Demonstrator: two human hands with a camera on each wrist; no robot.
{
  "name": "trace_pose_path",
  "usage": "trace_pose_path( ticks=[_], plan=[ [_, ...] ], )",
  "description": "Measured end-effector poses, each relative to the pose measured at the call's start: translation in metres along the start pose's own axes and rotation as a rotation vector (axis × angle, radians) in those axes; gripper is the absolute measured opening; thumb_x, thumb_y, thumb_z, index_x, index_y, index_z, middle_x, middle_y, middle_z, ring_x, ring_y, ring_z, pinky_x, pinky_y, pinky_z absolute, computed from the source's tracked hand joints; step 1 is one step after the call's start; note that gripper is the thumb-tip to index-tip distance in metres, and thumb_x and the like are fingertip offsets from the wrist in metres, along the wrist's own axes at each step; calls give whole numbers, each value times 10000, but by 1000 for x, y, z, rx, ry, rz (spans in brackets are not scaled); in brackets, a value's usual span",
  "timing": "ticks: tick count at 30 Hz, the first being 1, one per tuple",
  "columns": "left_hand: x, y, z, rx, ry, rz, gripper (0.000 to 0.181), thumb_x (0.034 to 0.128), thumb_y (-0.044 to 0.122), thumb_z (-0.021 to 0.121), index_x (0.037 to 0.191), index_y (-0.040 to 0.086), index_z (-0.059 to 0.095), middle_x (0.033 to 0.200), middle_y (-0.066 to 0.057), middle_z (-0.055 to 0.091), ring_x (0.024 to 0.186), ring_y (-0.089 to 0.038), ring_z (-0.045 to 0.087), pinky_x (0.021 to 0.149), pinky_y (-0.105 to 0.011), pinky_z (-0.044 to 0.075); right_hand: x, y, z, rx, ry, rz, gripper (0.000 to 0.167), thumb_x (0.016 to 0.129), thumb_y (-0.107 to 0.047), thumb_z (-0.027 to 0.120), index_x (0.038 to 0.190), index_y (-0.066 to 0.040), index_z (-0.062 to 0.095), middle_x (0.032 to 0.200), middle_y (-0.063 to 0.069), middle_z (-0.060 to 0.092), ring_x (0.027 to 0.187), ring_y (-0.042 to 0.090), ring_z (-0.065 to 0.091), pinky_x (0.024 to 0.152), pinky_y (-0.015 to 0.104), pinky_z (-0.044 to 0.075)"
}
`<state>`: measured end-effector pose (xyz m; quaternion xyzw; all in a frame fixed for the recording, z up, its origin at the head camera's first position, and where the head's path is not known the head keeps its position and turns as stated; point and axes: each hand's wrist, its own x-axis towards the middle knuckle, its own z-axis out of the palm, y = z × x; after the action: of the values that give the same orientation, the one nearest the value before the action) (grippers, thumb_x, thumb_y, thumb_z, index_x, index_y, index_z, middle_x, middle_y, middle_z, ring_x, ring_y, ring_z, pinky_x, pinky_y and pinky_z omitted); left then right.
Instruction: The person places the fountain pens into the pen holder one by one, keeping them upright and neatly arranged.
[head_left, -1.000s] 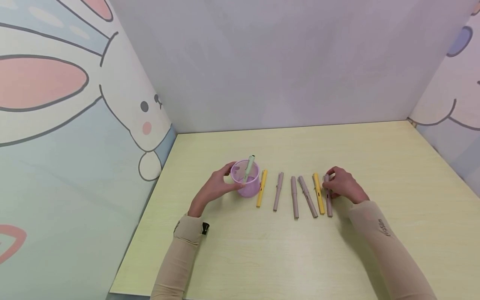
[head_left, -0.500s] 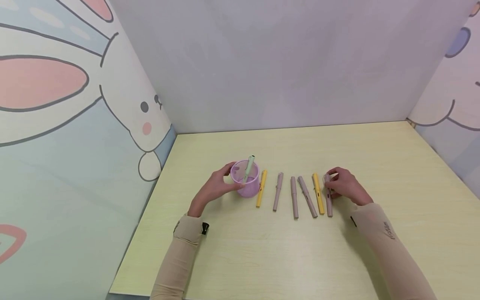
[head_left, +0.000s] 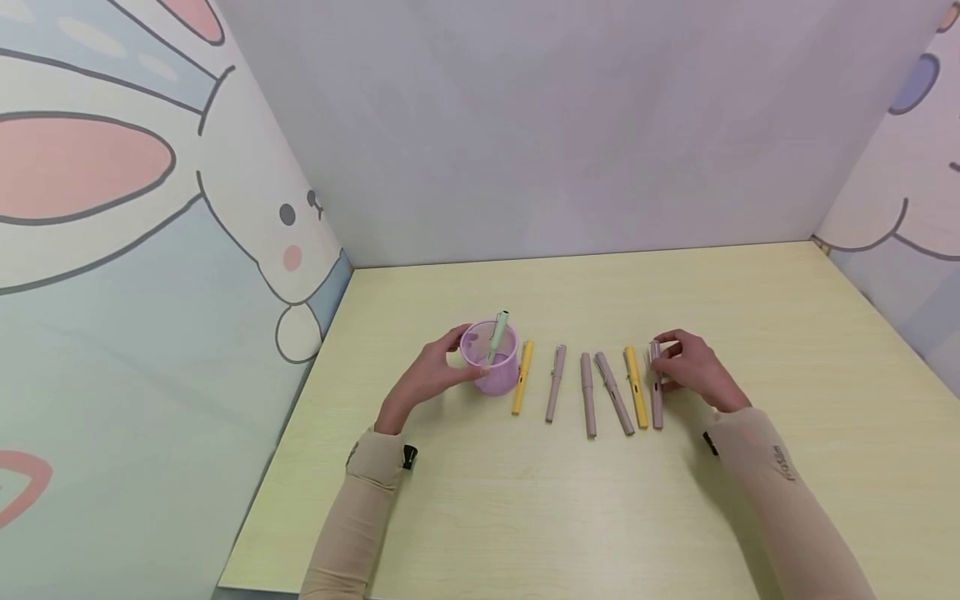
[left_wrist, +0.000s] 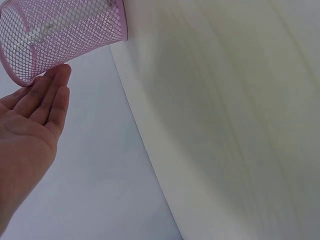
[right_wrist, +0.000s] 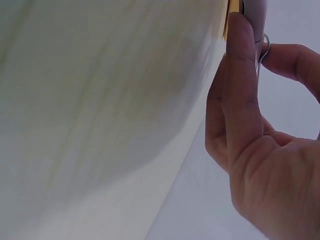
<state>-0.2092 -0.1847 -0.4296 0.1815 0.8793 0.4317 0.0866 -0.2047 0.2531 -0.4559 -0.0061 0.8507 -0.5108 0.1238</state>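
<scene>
My left hand holds the pink-purple mesh pen holder from its left side, thumb in front and fingers behind. The left wrist view shows fingertips against the mesh wall of the pen holder. One pale green pen leans inside it, cap end above the rim. At the right end of a row of pens, my right hand pinches a mauve pen near its clip. In the right wrist view, thumb and fingers meet on the pen, beside its wire clip.
Between the hands lie a yellow pen, a mauve pen, two more mauve pens and another yellow pen. They rest on a pale wood table. Walls stand at the back, left and right.
The right hand's pen has shifted very slightly away from me, toward the back of the table. Left hand, pen holder and the other pens have stayed put.
</scene>
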Motion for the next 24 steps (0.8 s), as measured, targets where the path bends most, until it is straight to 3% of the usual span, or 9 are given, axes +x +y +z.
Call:
trace_pose_path(
  ticks=[11, 24],
  plan=[
    [1, -2, 0, -3, 2, 2, 829, 890, 387, 801, 1576, 117, 422, 1487, -111, 549, 1323, -346, 495, 1053, -600, 425, -4, -3, 0, 63, 21, -91, 592, 961, 3, 627, 1475, 127, 360, 1176, 272, 497, 908, 263, 625, 720, 388, 617],
    [-1, 0, -1, -2, -1, -1, 823, 892, 371, 804, 1575, 115, 422, 1489, -107, 548, 1325, -346, 495, 1058, -592, 425, -3, -6, -3, 50, 88, -165, 586, 990, -7, 611, 1512, 85, 362, 1222, 268, 491, 941, 173, 584, 711, 391, 618]
  ],
)
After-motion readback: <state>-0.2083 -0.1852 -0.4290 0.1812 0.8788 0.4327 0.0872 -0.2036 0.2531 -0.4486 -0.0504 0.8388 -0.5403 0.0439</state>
